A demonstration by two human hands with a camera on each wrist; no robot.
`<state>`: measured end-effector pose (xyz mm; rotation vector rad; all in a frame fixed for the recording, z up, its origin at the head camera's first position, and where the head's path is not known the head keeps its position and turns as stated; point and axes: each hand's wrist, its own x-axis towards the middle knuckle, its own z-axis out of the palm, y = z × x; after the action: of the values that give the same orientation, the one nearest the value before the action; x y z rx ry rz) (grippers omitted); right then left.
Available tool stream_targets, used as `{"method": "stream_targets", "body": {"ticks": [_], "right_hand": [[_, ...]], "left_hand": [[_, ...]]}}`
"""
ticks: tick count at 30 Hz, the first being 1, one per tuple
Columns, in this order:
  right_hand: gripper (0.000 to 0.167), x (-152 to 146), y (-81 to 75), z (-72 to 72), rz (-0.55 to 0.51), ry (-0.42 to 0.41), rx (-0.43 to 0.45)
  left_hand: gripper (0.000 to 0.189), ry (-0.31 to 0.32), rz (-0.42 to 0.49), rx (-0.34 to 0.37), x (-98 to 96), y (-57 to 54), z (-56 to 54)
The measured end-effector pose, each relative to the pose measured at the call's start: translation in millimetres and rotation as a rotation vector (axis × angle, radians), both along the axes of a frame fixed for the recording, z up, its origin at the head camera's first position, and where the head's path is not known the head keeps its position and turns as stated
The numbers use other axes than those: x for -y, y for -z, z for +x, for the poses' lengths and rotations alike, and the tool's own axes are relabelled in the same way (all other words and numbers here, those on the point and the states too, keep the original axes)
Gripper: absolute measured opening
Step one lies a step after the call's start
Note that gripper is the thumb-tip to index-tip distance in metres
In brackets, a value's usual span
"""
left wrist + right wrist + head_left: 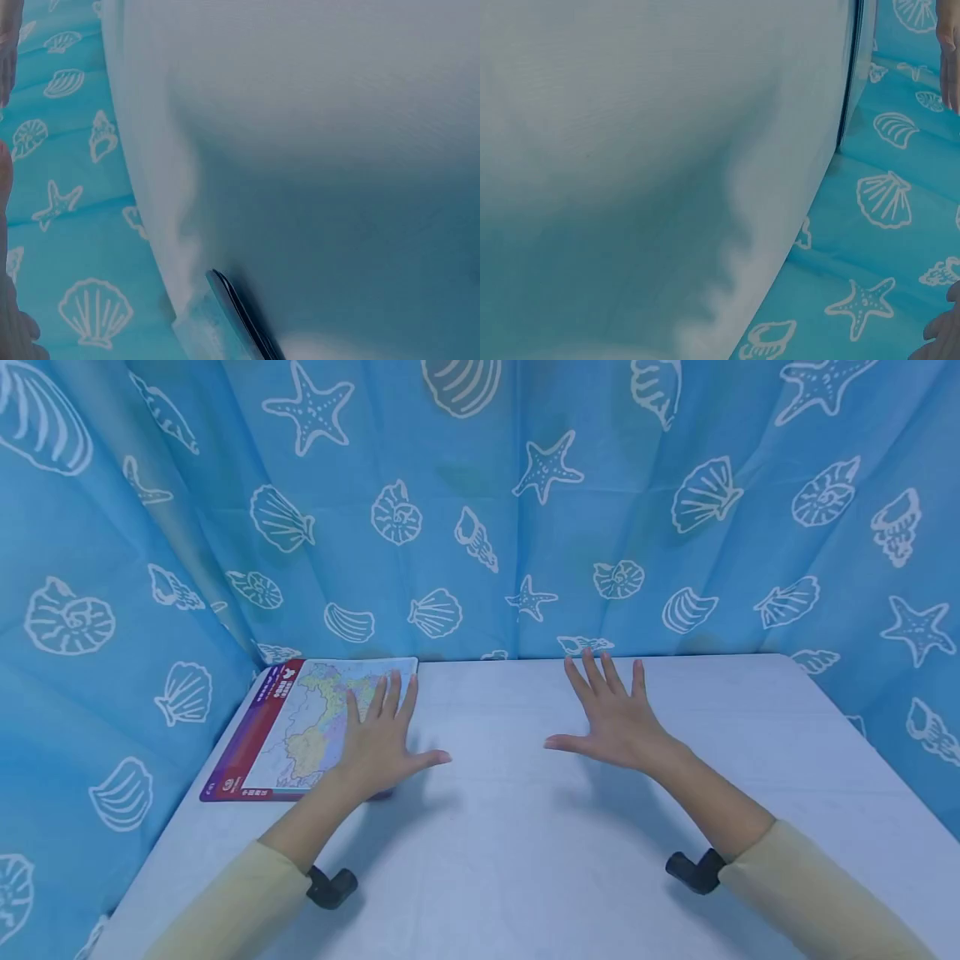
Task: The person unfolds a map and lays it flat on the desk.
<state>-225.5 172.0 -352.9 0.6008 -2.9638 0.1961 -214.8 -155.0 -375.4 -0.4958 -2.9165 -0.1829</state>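
Both hands hang over the white table with fingers spread and nothing held. My left hand overlaps the right part of a flat map board in the head view, hiding some of it. The board has a coloured map, a red and purple strip down its left side and rounded corners. To the right, my right hand is over bare tablecloth, thumb pointing left. The board's thin dark edge shows low in the left wrist view, and its edge again at the top of the right wrist view.
A white cloth covers the table. Behind it and along both sides hangs a blue curtain printed with white shells and starfish. A black wrist mount sits at the left sleeve, another black mount at the right.
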Motion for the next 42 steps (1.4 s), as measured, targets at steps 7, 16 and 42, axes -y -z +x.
{"method": "stream_targets", "body": {"ticks": [7, 16, 42], "right_hand": [[0.111, 11, 1.2, -2.3, 0.007, -0.028, 0.021], [0.112, 23, 7.8, -7.0, 0.007, -0.057, 0.000], [0.110, 75, 22.7, -9.7, 0.033, -0.139, 0.009]], "left_hand": [[0.112, -0.012, -0.011, -0.003, 9.0, 2.0, 2.3], [0.111, -0.043, -0.022, -0.008, 25.4, 6.0, 5.9], [0.108, -0.104, 0.001, 0.019, 63.4, 18.8, 18.9]]}}
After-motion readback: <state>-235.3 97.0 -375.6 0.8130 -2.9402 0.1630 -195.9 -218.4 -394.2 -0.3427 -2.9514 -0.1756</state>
